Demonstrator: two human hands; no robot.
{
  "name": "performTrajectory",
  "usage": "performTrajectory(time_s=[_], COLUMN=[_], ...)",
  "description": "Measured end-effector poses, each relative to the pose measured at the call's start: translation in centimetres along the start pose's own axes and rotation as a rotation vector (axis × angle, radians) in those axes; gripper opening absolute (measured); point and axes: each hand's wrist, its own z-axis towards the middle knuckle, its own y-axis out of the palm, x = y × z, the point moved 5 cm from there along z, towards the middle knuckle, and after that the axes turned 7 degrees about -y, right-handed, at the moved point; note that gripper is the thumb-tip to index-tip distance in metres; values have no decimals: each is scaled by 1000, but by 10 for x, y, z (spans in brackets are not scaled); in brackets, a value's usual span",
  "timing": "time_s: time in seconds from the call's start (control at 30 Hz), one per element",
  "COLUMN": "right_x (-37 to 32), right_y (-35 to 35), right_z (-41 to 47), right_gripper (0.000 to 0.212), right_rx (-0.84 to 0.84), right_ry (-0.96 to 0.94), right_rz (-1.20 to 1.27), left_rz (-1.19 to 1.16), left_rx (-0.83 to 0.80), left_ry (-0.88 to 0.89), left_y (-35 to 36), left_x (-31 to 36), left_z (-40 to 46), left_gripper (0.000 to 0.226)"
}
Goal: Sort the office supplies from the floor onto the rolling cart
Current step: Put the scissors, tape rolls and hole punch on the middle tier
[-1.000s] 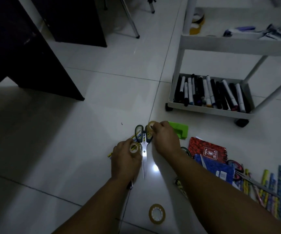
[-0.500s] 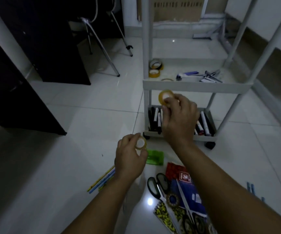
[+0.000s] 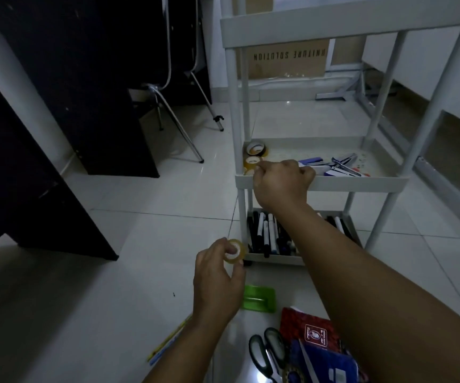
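Two tape rolls [image 3: 234, 251], one per hand.

Glossy translucent tape roll [image 3: 234, 251] being pinched in left hand [image 3: 217, 283]. Matt white cart shelf [image 3: 356, 183] being seen beside right hand [image 3: 282, 180]. Glossy tiled floor [image 3: 154, 244] lying under both hands; shiny green plastic piece [image 3: 259, 298] just right of left hand; chrome metal chair legs [image 3: 184, 134] being seen far beyond left hand.
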Motion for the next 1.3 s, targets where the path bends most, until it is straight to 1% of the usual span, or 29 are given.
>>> performTrajectory(time_s=[0.03, 0.1, 0.13, 0.2, 0.27, 0.33, 0.43, 0.53, 0.6, 0.67, 0.77, 0.83, 0.9, 0.97, 1.07, 1.13, 1.23, 1.3], right_x=[2, 11, 18, 33, 48, 61, 72, 76, 77, 76, 75, 76, 77, 77, 75, 73, 69, 69], right_y=[-1, -9, -14, -22, -23, -21, -20, -23, -23, -22, -21, -18, -17, -18, -18, -20, -26, -31], right_z=[-1, -11, -18, -35, -50, -62, -71, -72, -72, -72, -70, -71, -74, -75, -75, -77, -81, -88], right_gripper=[37, 31, 28, 29, 36, 44, 48, 48, 47, 47, 48, 50, 51, 51, 52, 53, 55, 56], right_rx=[11, 124, 194, 288, 305, 283, 239, 205, 188, 189, 204, 211, 209, 195, 156, 137, 107, 112], right_ry=[-22, -81, -107, -140, -164, -180, -182, -179, -178, -168, -161, -169, -176, -185, -187, -176, -161, -141], right_rz=[11, 45, 25, -53, -106, -145, -169, -163, -160, -157, -150, -146, -145, -150, -157, -139, -118, -90], left_rz=[10, 23, 28, 35, 2, -16, 77, 220, 403, 566, 699, 840, 923, 956, 935, 822, 612, 450], left_rx=[-3, -7, 1, 36, 106, 193, 252, 185, 115, 60, 19, -10, -85, -137, -198, -199, -140, -49], left_ry=[15, 51, 76, 136, 219, 336, 423, 476, 502, 488, 450, 407, 380, 395, 505, 513, 466, 428], left_y=[1, 2, 3, 3, 0, -2, 4, 21, 35, 45, 53, 59, 64, 66, 67, 63, 53, 44], left_x=[2, 11, 18, 37, 61, 90, 131, 161, 169, 166, 163, 161, 159, 158, 162, 163, 162, 157], left_z=[2, 8, 12, 23, 35, 47, 72, 103, 124, 143, 161, 167, 168, 166, 156, 148, 138, 128], left_gripper=[25, 20, 18, 16, 17, 16, 18, 17, 20, 19, 15, 14, 8, 17, 27, 31, 30, 27])
